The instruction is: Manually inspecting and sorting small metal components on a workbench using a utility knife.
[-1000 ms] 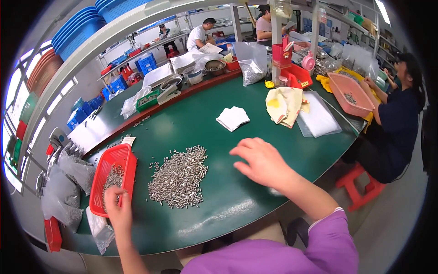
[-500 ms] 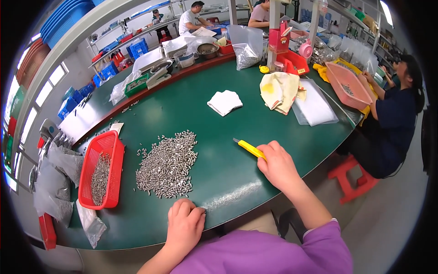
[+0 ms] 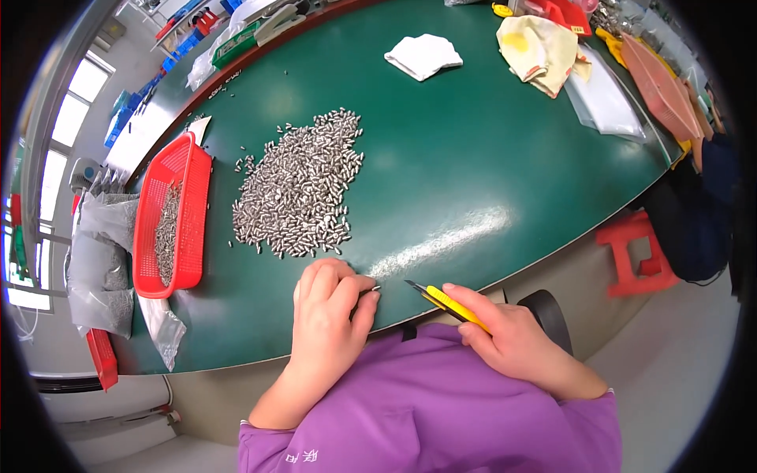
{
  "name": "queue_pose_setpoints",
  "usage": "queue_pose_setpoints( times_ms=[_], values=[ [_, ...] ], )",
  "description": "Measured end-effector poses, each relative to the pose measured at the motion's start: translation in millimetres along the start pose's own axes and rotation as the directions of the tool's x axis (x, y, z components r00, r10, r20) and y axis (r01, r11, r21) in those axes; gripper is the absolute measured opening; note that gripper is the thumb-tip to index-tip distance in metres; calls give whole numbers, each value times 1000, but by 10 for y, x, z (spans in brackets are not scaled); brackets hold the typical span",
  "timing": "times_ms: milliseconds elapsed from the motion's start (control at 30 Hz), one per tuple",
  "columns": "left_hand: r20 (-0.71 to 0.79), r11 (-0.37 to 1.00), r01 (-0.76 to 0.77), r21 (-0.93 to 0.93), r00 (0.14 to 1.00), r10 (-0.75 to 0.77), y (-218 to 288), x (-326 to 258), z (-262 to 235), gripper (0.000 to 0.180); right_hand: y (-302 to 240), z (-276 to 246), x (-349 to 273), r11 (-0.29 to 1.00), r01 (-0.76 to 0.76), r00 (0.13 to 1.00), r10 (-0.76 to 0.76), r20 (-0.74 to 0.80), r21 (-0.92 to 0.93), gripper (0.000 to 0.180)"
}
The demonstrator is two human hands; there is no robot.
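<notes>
A yellow utility knife point(image 3: 456, 307) is gripped in my right hand point(image 3: 516, 343), its dark blade pointing left toward my other hand. At the table's near edge my left hand point(image 3: 331, 303) is closed, thumb and forefinger pinching a small metal pin point(image 3: 376, 288); only its tip shows. Just beyond my left knuckles spreads a heap of small silvery metal pins point(image 3: 300, 189) on the green table point(image 3: 441, 173). The blade tip stays a short gap away from the pinched pin.
Left of the heap stands a red basket point(image 3: 193, 229) partly filled with pins, beside bags of grey parts point(image 3: 102, 268). Farther back lie a white cloth point(image 3: 424, 57) and a yellowish cloth point(image 3: 544, 55). A co-worker sits at the right near a red stool point(image 3: 635, 252).
My right hand has drawn the knife back and closer to my left hand. The view has tilted down, and a pin now shows at my left fingertips.
</notes>
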State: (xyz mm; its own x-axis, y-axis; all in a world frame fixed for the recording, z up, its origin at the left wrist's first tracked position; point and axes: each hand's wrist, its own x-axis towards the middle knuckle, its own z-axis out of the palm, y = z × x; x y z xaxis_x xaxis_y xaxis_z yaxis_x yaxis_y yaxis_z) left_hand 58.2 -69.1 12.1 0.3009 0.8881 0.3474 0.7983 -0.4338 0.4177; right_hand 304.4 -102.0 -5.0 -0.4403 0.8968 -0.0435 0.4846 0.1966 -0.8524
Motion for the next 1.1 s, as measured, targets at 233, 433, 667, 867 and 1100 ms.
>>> queue_pose_setpoints(
  times_ms=[233,433,667,867,1100],
  values=[
    [-36,999,-7,-41,999,6,-24,-34,56,17,-168,54,89,968,140,990,-143,2,-206,56],
    [-47,999,-21,-44,999,19,-37,-17,83,18,-178,94,109,934,174,982,-186,-10,-312,58],
    [-43,999,5,-34,999,-7,-33,-24,101,18,-158,124,136,925,225,972,-236,2,-307,62],
    [-40,999,32,-29,999,-33,-22,-52,95,19,-196,128,134,908,242,967,-257,2,-341,63],
    [-16,998,51,-35,999,-52,-21,-42,96,18,-173,94,195,906,267,962,-268,44,-327,61]
  ],
)
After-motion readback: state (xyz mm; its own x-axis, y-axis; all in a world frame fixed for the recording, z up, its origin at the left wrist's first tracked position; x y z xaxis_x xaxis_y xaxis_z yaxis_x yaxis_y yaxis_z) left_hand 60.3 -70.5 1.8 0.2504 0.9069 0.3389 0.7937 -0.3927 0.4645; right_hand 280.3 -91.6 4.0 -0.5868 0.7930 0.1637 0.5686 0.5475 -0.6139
